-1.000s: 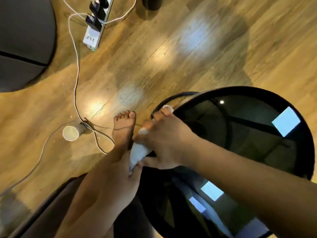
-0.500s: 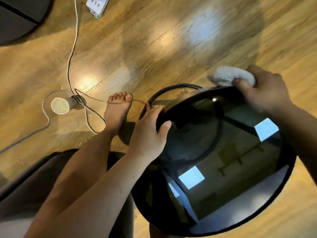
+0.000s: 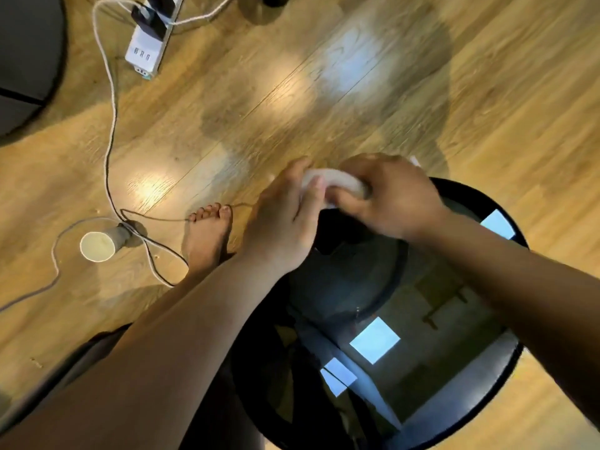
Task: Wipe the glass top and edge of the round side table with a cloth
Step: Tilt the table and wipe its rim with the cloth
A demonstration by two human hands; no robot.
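The round side table (image 3: 487, 414) has a dark, reflective glass top with a black rim and fills the lower right. A white cloth (image 3: 337, 183) is bunched up over the table's far left edge. My right hand (image 3: 393, 199) grips the cloth from the right. My left hand (image 3: 285, 222) holds its left end, fingers curled around it. Both hands meet above the rim. Most of the cloth is hidden inside the two hands.
My bare foot (image 3: 207, 235) stands on the wooden floor just left of the table. A white cup (image 3: 97, 246) lies among tangled cables (image 3: 110, 125) further left. A white power strip (image 3: 146, 53) sits at the top left, beside a dark round object (image 3: 26, 60).
My right hand has brought the cloth from the far right rim over to the far left edge. My left hand has left the rim and taken hold of the cloth too.
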